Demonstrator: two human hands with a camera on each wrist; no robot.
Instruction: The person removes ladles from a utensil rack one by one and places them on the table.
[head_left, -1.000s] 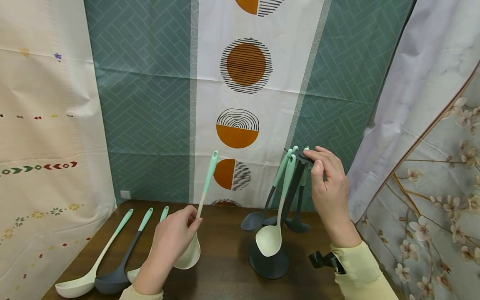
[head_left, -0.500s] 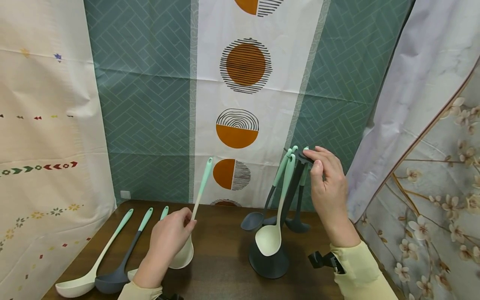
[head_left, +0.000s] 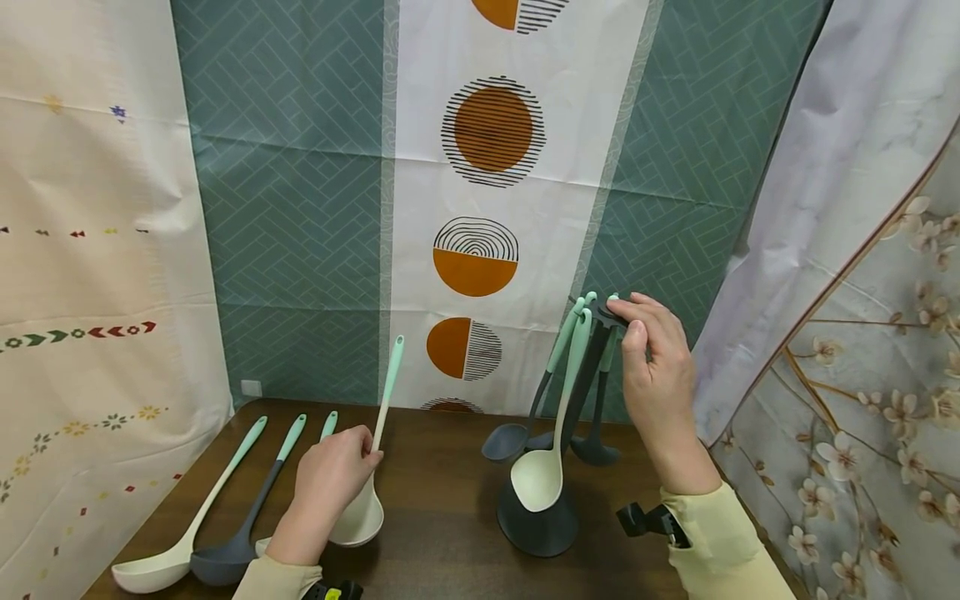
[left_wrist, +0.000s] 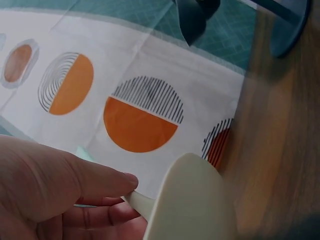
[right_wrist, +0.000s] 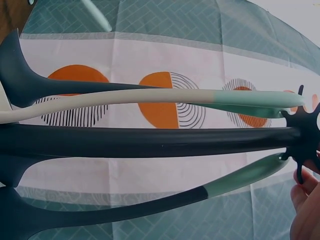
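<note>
In the head view my left hand (head_left: 333, 475) pinches the cream shaft of a ladle (head_left: 362, 518) with a mint-green handle tip, its bowl pointing down. The left wrist view shows thumb and fingers on the shaft just above the bowl (left_wrist: 192, 205). Whether the bowl touches the table cannot be told. My right hand (head_left: 660, 375) holds the hooked top of a dark utensil stand (head_left: 538, 529), finger and thumb at one hook (right_wrist: 300, 172). A cream ladle (head_left: 542, 479) hangs at the stand's front, with dark utensils such as a dark spoon (head_left: 506, 442) behind.
On the table's left lie a cream ladle (head_left: 161, 571), a dark ladle (head_left: 228, 560) and a third utensil with a mint handle (head_left: 328, 423), mostly hidden behind my left hand. The brown table (head_left: 442, 533) backs onto a patterned curtain (head_left: 300, 208).
My left hand has moved a little left and down with the ladle, whose handle tip now sits lower and further left. The right hand and the stand have stayed put.
</note>
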